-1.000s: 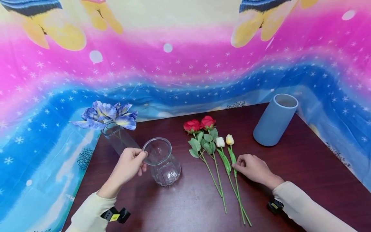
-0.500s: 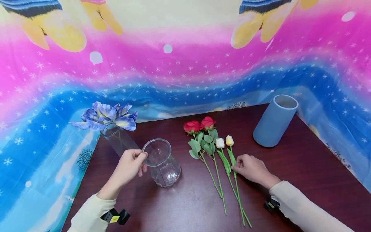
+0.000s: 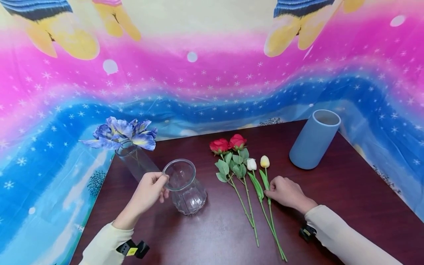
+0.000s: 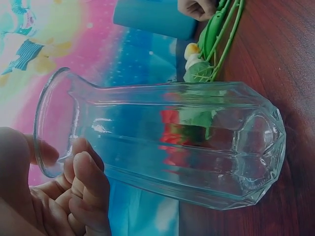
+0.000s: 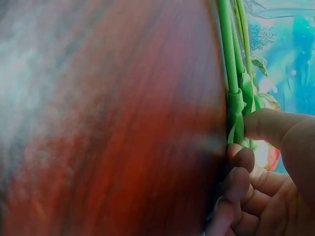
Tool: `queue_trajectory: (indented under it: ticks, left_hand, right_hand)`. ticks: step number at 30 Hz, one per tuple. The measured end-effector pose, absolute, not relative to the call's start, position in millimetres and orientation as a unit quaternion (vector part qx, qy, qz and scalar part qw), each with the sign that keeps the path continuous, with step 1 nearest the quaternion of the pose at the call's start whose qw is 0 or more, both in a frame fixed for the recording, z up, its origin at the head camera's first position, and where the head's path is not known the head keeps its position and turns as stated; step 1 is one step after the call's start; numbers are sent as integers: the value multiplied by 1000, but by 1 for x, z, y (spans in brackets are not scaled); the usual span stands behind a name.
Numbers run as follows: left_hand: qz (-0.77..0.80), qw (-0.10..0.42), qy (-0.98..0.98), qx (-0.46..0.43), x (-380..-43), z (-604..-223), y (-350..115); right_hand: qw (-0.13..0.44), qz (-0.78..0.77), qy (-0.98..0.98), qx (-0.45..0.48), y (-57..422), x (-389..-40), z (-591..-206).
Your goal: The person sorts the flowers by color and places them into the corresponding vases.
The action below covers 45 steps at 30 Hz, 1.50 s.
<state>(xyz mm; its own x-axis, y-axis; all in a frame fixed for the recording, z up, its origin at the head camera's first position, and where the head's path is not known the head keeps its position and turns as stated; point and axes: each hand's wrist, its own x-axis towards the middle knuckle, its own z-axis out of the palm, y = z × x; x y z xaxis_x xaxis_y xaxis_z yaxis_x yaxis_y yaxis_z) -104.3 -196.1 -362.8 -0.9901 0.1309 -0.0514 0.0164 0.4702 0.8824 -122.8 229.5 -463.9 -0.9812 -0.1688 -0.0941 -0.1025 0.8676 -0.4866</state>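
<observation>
My left hand (image 3: 149, 191) pinches the rim of a clear glass vase (image 3: 189, 200), thumb on one side and fingertips on the other. The vase is ribbed and wide-mouthed, and nothing is in it; the left wrist view shows its full faceted body (image 4: 172, 142). With thumb and index finger, my right hand (image 3: 287, 193) pinches a yellow tulip (image 3: 264, 162) at its leaf, seen close up in the right wrist view as a green stem (image 5: 235, 101). A white tulip (image 3: 251, 164) lies just left of it, the two stems meeting at their lower ends.
Two red roses (image 3: 237, 142) with green leaves lie left of the tulips on the dark wooden table (image 3: 218, 235). A blue vase (image 3: 313, 143) stands at the back right. Behind my left hand, a tall glass vase (image 3: 139, 163) holds blue-purple irises (image 3: 144, 140).
My right hand has shifted slightly left and pinches the yellow tulip, whose bloom has moved a little right, away from the white one. My left hand stays on the glass vase's rim.
</observation>
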Motion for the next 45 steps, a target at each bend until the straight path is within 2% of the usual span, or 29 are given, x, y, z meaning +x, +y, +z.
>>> queue_trajectory:
  ticks: [17, 45]
  left_hand:
    - [519, 50, 852, 52, -105, -365, -197]
    - [546, 57, 835, 41, -103, -368, -196]
  right_hand:
    - [65, -288, 952, -79, 240, -127, -464]
    - [-86, -391, 909, -115, 227, -116, -381]
